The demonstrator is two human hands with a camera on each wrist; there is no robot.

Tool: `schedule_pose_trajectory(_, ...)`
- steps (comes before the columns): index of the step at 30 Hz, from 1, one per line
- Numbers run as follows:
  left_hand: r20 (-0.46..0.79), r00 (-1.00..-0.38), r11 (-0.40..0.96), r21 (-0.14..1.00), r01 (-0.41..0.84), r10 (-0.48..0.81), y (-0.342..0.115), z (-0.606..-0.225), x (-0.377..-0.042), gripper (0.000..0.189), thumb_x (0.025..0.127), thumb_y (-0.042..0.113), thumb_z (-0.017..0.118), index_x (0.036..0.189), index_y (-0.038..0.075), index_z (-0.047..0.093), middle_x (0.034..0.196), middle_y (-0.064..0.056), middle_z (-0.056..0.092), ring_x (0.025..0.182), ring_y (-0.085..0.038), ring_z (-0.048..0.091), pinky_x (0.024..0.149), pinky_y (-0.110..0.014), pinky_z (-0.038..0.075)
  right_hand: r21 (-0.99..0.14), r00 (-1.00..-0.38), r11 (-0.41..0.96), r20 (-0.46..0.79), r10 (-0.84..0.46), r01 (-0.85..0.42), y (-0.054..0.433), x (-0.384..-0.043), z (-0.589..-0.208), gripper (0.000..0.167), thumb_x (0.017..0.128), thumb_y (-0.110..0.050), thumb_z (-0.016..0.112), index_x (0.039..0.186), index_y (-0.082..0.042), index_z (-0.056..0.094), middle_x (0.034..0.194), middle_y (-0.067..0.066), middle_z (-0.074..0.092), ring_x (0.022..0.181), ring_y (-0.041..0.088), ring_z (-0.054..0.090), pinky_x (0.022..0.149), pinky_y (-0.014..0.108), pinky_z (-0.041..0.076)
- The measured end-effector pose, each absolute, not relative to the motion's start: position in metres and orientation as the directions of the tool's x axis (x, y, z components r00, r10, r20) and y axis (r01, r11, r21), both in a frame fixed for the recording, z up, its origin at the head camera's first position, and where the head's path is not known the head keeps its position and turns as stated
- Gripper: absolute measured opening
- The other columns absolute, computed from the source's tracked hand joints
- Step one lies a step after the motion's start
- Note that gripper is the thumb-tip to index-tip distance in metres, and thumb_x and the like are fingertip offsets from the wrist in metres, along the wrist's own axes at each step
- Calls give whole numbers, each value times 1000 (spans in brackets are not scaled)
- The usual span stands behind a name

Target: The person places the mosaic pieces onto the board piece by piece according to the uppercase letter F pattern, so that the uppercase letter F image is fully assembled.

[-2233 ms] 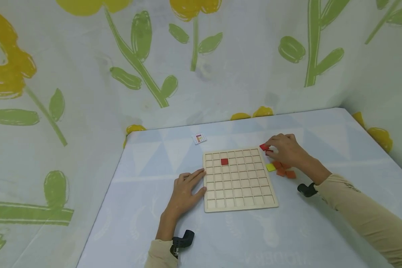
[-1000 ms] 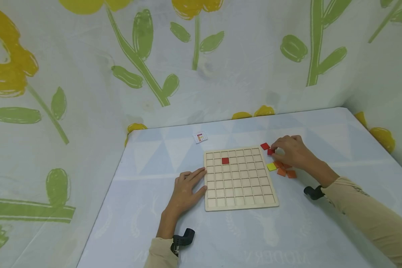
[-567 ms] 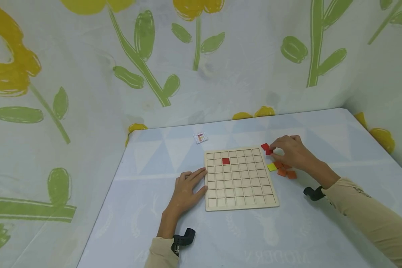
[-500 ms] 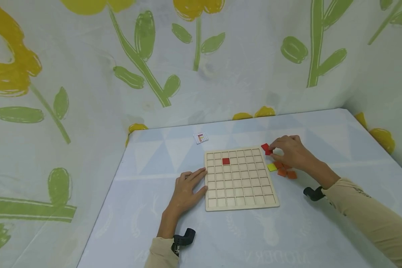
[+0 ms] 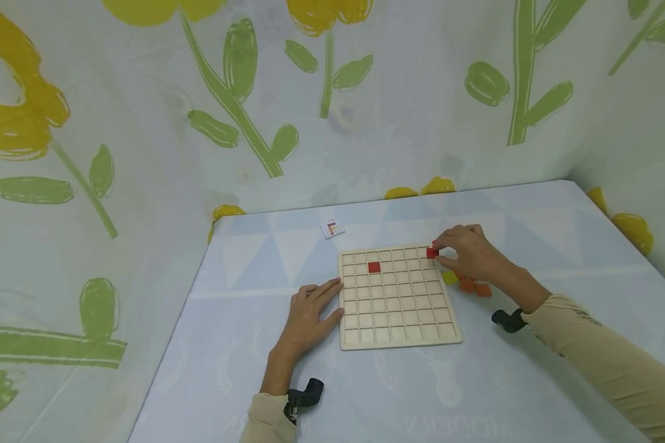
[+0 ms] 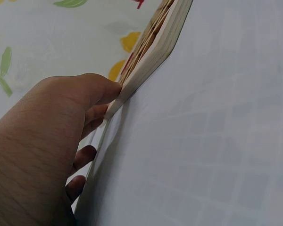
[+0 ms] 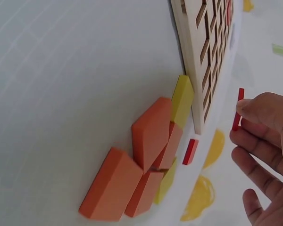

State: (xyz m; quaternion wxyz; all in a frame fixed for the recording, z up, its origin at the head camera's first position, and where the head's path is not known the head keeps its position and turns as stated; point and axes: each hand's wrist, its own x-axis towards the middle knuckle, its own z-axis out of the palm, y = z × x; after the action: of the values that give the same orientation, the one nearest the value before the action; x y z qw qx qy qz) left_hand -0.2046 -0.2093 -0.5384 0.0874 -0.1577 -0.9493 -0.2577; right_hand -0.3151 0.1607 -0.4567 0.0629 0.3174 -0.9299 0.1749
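Pale walls (image 5: 410,132) printed with yellow flowers and green leaves surround a light blue-and-white table (image 5: 227,320); compared with half a second ago, the right hand (image 5: 470,253) has moved left, bringing the red tile (image 5: 431,253) from beside the wooden board (image 5: 400,303) to its far right corner; thumb and fingertips pinch that tile; the left hand (image 5: 306,315) stays at the board's left edge, fingers extended and touching it; the two hands are well apart.

Counted: one board; one small card (image 5: 332,228) beyond it; a second red tile (image 5: 374,267) set in the board; a third red tile (image 7: 190,151) on the table; four orange tiles (image 7: 151,136) and two yellow tiles (image 7: 182,101) clustered near the board's right side.
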Motion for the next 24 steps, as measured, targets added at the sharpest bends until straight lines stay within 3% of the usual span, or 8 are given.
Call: schedule_pose_trajectory(24, 234, -939, 821, 463, 335, 251, -209, -537, -205, 55, 97, 43, 59, 149, 27, 51, 154, 14, 43, 127, -21, 42, 101, -47, 31, -261, -658, 607, 367, -657, -751, 124, -322, -468, 18, 80, -12, 85, 95, -9, 76, 99, 4, 73, 97, 27, 62, 89, 54, 35)
